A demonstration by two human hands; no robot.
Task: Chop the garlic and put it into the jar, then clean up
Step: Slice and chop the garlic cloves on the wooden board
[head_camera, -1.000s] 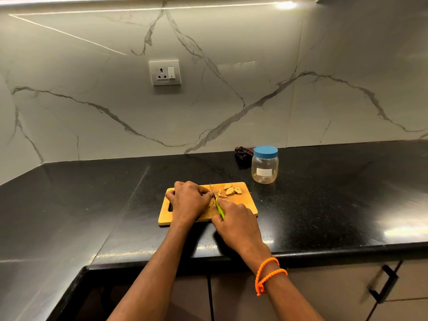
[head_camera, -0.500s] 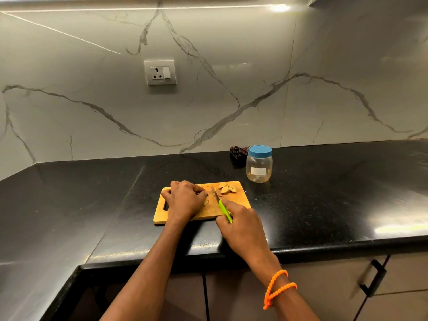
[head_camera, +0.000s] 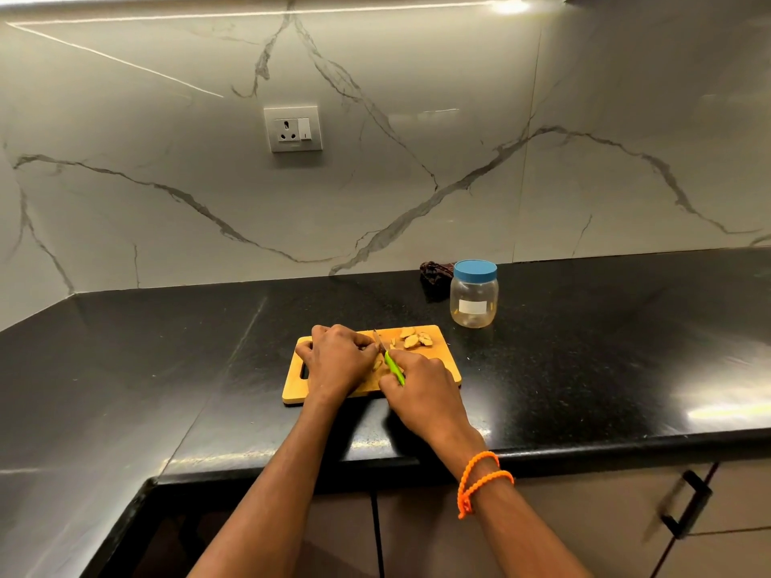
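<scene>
on the black speckled tabletop (head_camera: 584, 360), a small wooden cutting board (head_camera: 448, 367) with a handle slot at its left end lies close to the front edge. the left hand (head_camera: 338, 360) is curled over the board's left half, fingertips pressed down on a piece of garlic that is mostly hidden beneath them. the right hand (head_camera: 425, 394) is closed around the bright green handle of a small knife (head_camera: 386, 354), whose short blade points away from the person and comes down right beside the left fingertips. cut garlic pieces (head_camera: 415, 339), pale tan and slightly glossy, lie in a loose cluster at the board's far right corner, apart from the blade. a clear plastic jar (head_camera: 474, 300) with a blue lid on and a white label stands upright just beyond that corner, off the board. a dark crumpled thing (head_camera: 434, 274) sits behind the jar against the marble wall; what it is cannot be told. orange beaded bands (head_camera: 479, 479) circle the right wrist.
</scene>
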